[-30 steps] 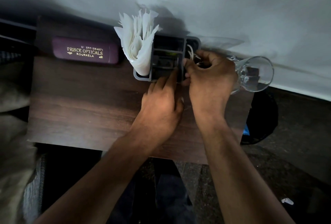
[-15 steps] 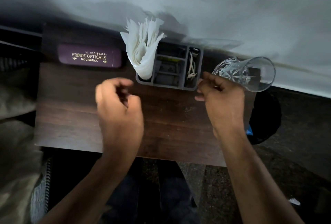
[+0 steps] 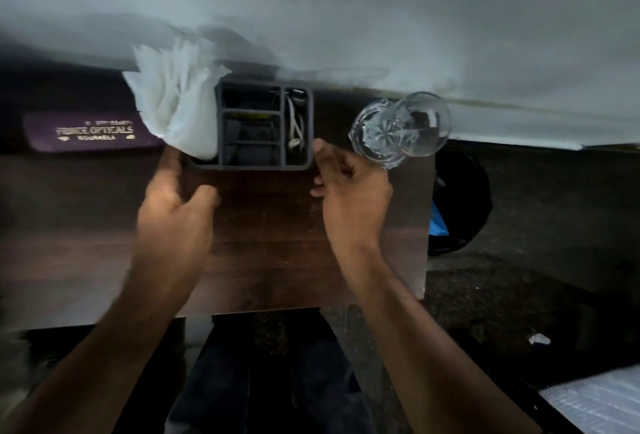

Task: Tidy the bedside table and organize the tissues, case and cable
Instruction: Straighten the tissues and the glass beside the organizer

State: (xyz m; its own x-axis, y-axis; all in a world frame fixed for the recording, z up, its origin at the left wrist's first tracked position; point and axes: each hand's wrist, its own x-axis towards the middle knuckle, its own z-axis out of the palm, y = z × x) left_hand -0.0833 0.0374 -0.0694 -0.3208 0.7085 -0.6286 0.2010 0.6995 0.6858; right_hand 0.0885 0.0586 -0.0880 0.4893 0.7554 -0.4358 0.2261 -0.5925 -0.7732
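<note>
Pale wall point(image 3: 381, 17) backs a dark wood-grain bedside table point(image 3: 277, 243), seen from above. Against the wall stands a grey plastic organiser tray point(image 3: 256, 167) divided into compartments: its left compartment holds a bunch of white paper tissues point(image 3: 176, 104) fanning upward, and its narrow right compartment holds a coiled white cable point(image 3: 296, 128). Left of the tissues lies a maroon oblong spectacle case point(image 3: 93, 132) with gold lettering, flat on the table. My left hand point(image 3: 173, 211) sits at the tray's left front corner, fingers loosely curled, thumb toward the front rim; whether it touches I cannot tell. My right hand point(image 3: 353, 187) is just beside the tray's right wall, fingers relaxed, gripping nothing. A clear cut-glass tumbler point(image 3: 401, 128) stands just beyond it.
</note>
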